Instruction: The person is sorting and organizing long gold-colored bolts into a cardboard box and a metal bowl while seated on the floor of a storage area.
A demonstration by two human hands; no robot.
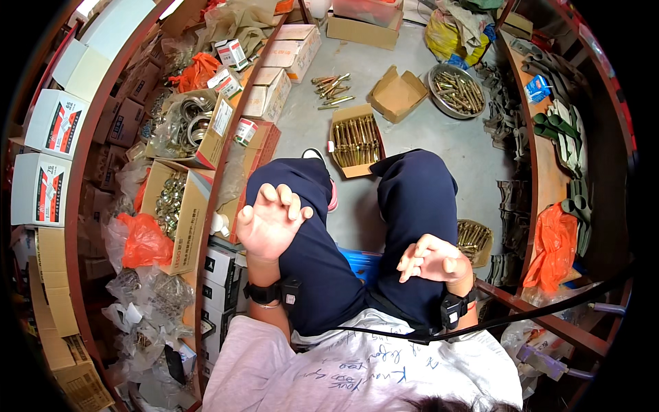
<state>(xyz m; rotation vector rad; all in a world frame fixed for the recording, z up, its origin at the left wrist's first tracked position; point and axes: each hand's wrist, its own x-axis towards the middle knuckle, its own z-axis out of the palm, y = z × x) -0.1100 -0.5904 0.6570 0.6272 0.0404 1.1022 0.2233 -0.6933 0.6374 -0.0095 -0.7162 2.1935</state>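
My left hand [273,221] is raised above my left thigh, palm up, fingers apart and slightly curled, holding nothing. Over my right thigh, my right hand [432,260] is also turned palm up with loosely bent fingers and nothing in them. On the floor beyond my knees stands a cardboard box [356,140] packed with rows of brass-coloured expansion anchor bolts. Loose anchor bolts [332,90] lie behind it to the left. An open cardboard box lid [397,94] rests behind it. A metal bowl [432,105] to the right is heaped with more bolts.
Another box of bolts [473,242] sits beside my right knee. The left shelf carries a carton of metal clamps [193,219] and orange plastic bags [145,240]. Dark metal brackets [507,129] line the right shelf's foot. A black cable [540,310] crosses at right.
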